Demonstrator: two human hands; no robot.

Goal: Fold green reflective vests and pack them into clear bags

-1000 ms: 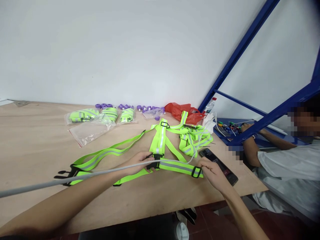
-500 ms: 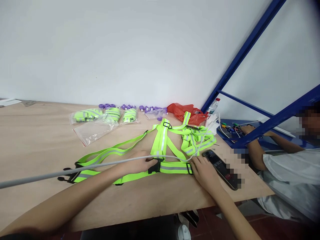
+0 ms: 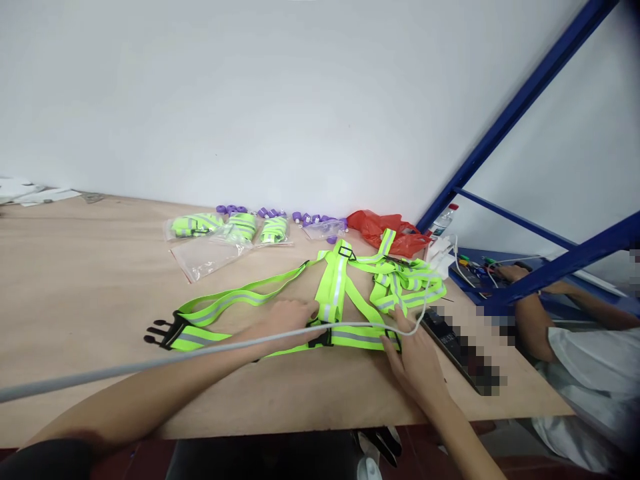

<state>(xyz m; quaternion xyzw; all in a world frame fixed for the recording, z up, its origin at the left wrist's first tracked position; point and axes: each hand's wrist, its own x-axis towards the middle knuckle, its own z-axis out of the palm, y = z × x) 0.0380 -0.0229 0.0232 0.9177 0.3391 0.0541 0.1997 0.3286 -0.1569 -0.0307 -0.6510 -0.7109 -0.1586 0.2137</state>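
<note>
A neon-yellow reflective vest (image 3: pixel 359 337) made of straps with grey stripes lies spread on the table. Curled fingers of my left hand (image 3: pixel 289 317) meet the edge of its upright strap, just above a black buckle (image 3: pixel 321 337). A cable passes over that hand and partly hides it. My right hand (image 3: pixel 415 353) rests at the right end of the lower strap, fingers apart around a black slider (image 3: pixel 393 339). At the far left of the vest, a black pronged clip (image 3: pixel 163 332) points outward. More straps are bunched up (image 3: pixel 407 283) beyond my right hand.
Bagged, rolled reflective straps (image 3: pixel 240 228), purple pieces (image 3: pixel 305 219) and a red plastic bag (image 3: pixel 387 231) line the wall. A phone (image 3: pixel 453 343) lies right of my right hand. The grey cable (image 3: pixel 150 365) crosses in front. Past the blue frame (image 3: pixel 520 110), another person's arm (image 3: pixel 533 313) is visible.
My view has shifted, so the table sits further right. My left hand has slid up from the buckle to the upright strap. The fingers of my right hand have spread at the slider.
</note>
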